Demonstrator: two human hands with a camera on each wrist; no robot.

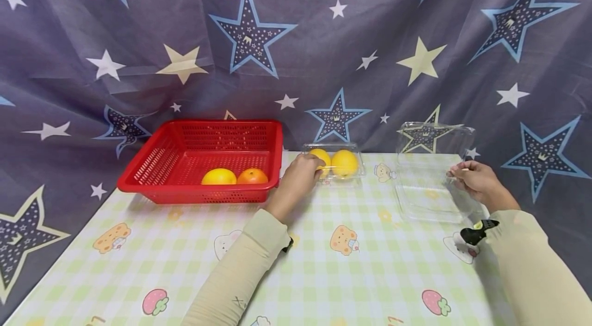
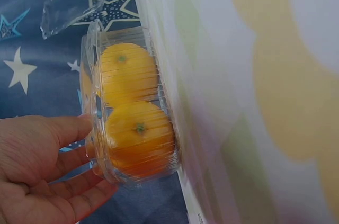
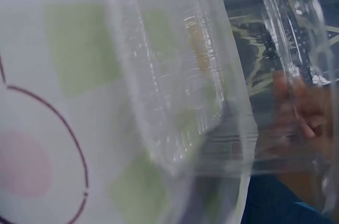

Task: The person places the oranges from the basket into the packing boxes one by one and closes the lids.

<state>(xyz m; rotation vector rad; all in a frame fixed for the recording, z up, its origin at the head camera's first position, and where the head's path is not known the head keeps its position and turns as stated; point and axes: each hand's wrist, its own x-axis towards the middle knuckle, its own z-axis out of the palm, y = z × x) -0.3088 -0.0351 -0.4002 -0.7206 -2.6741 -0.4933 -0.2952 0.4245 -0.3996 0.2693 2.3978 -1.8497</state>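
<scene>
Two oranges [image 2: 139, 139] sit side by side inside a clear plastic clamshell box [image 1: 348, 176], whose lid is down. My left hand [image 1: 302, 174] grips this box at its left end, thumb and fingers at the rim in the left wrist view. To the right, a second clear plastic clamshell box [image 1: 416, 205] stands on the table with its lid [image 1: 407, 136] raised and nothing inside. My right hand [image 1: 476, 182] pinches its right side near the hinge. In the right wrist view, the right fingers [image 3: 312, 123] show blurred behind the clear plastic.
On the left stands a red perforated basket [image 1: 162, 195] with a yellow fruit [image 1: 219, 177] and an orange-coloured fruit [image 1: 252, 176] near its front wall. A checked cloth with cartoon prints [image 1: 296, 285] covers the table. Behind hangs a dark star-patterned curtain [image 1: 314, 53].
</scene>
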